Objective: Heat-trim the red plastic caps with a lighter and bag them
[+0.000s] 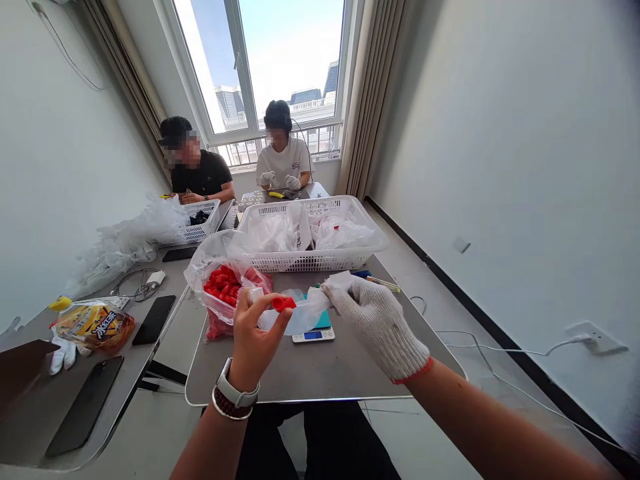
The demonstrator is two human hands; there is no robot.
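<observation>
My bare left hand (256, 340) pinches a small red plastic cap (284, 304) between thumb and forefinger. A small white piece (256, 294) shows behind its forefinger; I cannot tell what it is. In a white knit glove, my right hand (377, 320) is closed on the gathered end of a clear plastic bag (307, 318), which stretches across to the red cap. Beneath the bag lies a small digital scale (313, 335) with a teal top, partly covered. Left of my left hand stands an open plastic bag (197, 267) full of red caps (223, 285).
A white basket (320, 261) of bagged items stands behind the scale, with pens (383, 284) to its right. On the left table are phones (154, 320), a drink bottle (97, 325), a charger (156, 279) and heaped plastic bags (120, 243). Two people (200, 175) sit opposite.
</observation>
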